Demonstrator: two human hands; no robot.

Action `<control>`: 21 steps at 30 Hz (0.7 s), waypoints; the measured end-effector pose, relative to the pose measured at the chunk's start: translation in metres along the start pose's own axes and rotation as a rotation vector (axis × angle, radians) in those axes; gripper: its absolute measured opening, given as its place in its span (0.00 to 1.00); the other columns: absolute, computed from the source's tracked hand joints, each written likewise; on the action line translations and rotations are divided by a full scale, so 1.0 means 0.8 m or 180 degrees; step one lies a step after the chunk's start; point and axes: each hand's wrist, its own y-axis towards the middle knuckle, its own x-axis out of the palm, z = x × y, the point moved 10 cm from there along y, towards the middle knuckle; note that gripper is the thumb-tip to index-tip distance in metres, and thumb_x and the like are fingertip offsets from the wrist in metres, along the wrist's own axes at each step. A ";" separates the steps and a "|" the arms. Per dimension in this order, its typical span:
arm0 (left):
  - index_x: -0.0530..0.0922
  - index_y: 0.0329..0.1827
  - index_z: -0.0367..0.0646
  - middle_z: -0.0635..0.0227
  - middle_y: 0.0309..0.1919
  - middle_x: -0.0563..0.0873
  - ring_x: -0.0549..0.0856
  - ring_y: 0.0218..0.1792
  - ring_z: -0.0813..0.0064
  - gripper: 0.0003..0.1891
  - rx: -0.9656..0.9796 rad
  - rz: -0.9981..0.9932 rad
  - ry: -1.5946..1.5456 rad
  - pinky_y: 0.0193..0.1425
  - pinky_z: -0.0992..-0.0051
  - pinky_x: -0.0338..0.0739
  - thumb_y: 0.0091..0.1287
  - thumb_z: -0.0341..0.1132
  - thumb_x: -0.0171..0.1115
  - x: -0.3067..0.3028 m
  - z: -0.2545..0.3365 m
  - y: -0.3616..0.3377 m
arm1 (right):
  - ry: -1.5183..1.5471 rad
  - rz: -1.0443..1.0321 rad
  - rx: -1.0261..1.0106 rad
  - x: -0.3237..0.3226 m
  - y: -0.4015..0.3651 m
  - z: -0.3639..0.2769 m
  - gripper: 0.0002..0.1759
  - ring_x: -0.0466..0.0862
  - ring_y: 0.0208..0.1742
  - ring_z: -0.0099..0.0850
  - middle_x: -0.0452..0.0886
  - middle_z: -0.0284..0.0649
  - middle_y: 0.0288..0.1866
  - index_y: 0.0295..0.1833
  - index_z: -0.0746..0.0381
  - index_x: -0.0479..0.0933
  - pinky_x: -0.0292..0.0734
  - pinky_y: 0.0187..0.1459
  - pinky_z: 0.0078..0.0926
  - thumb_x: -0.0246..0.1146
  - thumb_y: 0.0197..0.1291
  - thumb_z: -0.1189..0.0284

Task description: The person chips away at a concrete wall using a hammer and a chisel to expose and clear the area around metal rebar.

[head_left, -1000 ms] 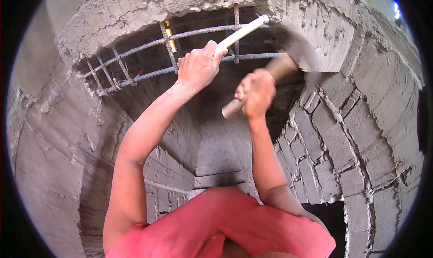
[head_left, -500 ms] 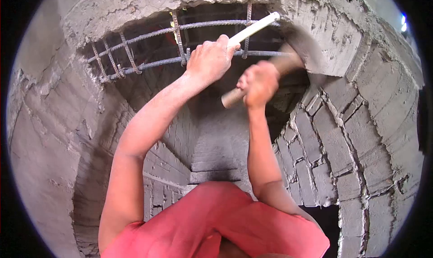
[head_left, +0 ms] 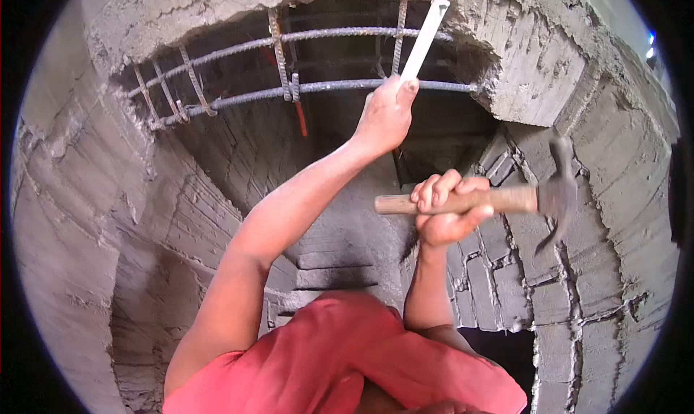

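Observation:
My left hand (head_left: 387, 114) is closed around the lower end of a pale, straight chisel (head_left: 425, 38). Its upper end slants up to the right, over the broken concrete edge in the view. Lower and to the right, my right hand (head_left: 452, 206) grips a hammer (head_left: 515, 199) by its wooden handle. The hammer's curved metal head (head_left: 558, 195) points right, slightly blurred, apart from the chisel. Behind my left hand run ribbed steel bars (head_left: 325, 87), bared in an opening in the concrete. What the chisel's lower end touches is hidden by my hand.
Rough broken concrete (head_left: 535, 74) rims the opening above and at the right. A brick wall with mortar ridges (head_left: 557, 305) curves down the right side. At the left stands a rough grey wall (head_left: 65, 233). A thin red strip (head_left: 300, 117) hangs below the bars.
The hammer has swung down and right, away from the concrete edge, with my right hand lower. My left hand and the chisel have shifted right, and the chisel points more steeply upward.

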 end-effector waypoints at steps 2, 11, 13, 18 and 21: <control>0.73 0.37 0.36 0.49 0.22 0.76 0.79 0.27 0.44 0.25 -0.0095 0.0055 0.0127 0.33 0.56 0.73 0.80 0.53 0.45 0.002 0.002 -0.006 | -0.0355 0.0152 0.0382 -0.020 0.003 -0.002 0.36 0.71 0.21 0.27 0.68 0.37 0.27 0.47 0.58 0.62 0.75 0.27 0.29 0.50 0.65 0.32; 0.75 0.41 0.38 0.43 0.32 0.81 0.82 0.40 0.36 0.20 -0.0371 -0.0019 0.0050 0.41 0.49 0.75 0.79 0.48 0.49 0.006 0.013 -0.002 | -0.0638 -0.0190 -0.0227 0.013 0.086 -0.010 0.32 0.71 0.23 0.26 0.71 0.38 0.30 0.50 0.61 0.67 0.73 0.26 0.23 0.57 0.68 0.39; 0.75 0.41 0.38 0.44 0.33 0.82 0.82 0.40 0.36 0.19 -0.0435 -0.0055 0.0130 0.41 0.48 0.75 0.79 0.47 0.49 0.005 0.010 -0.002 | -0.1434 -0.0224 0.0046 0.016 0.109 0.021 0.26 0.72 0.23 0.25 0.72 0.37 0.28 0.46 0.62 0.69 0.71 0.24 0.21 0.53 0.74 0.46; 0.75 0.41 0.37 0.43 0.34 0.82 0.82 0.41 0.36 0.21 -0.0337 -0.0096 0.0156 0.42 0.47 0.74 0.79 0.48 0.47 0.000 0.015 0.002 | -0.1891 -0.0205 0.0288 0.035 0.109 0.021 0.30 0.73 0.22 0.24 0.72 0.36 0.24 0.44 0.61 0.71 0.69 0.22 0.20 0.52 0.72 0.42; 0.75 0.41 0.37 0.43 0.34 0.82 0.81 0.41 0.36 0.21 -0.0398 -0.0081 0.0232 0.42 0.46 0.74 0.79 0.49 0.47 0.003 0.009 0.000 | -0.0513 -0.0500 -0.0627 0.067 0.097 -0.028 0.35 0.70 0.19 0.27 0.71 0.34 0.27 0.47 0.56 0.67 0.71 0.23 0.26 0.48 0.67 0.32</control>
